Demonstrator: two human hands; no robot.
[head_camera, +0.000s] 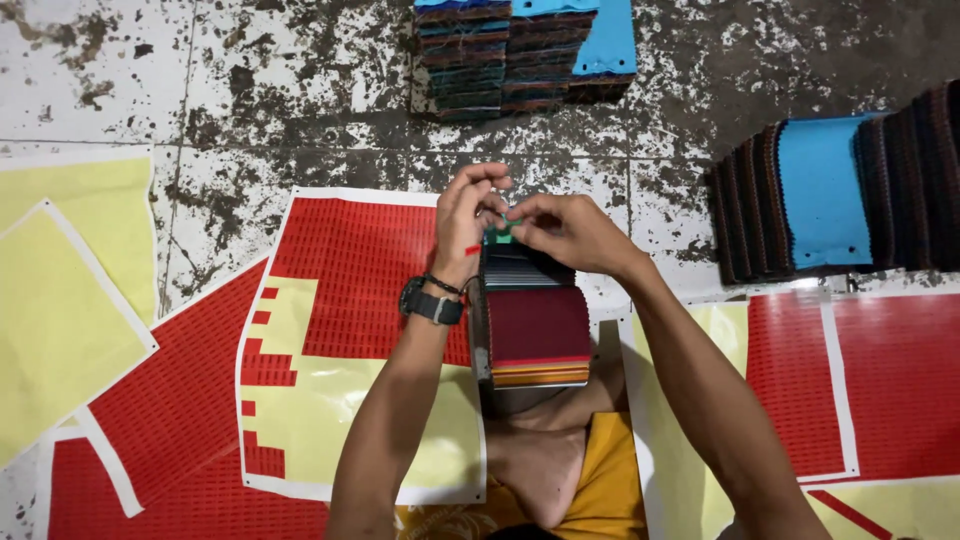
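We have a fanned bundle of fabric swatches propped upright on our lap, resting against the bent knee, which keeps its bound top edge raised toward us and frees both hands to work there. The top swatch showing is a deep maroon, with striped edges of other colours layered beneath it. Our left hand, wearing a dark watch and a thin bracelet at the wrist, comes in from the left with its fingers curled and pinched together at the top of the bundle. Our right hand meets it from the other side, fingertips likewise closed down tight. Between the two hands sits a small green piece (too small to tell whether it is a tag, a clip or a fastener), and both pinches appear closed on it or on the bundle's head just beside it. On the worn tiled floor around us lie red and yellow sticker sheets, spread flat within reach. Farther off, a stack of finished swatch bundles sits ahead, and a row of dark bundles with a blue swatch leans at the right.
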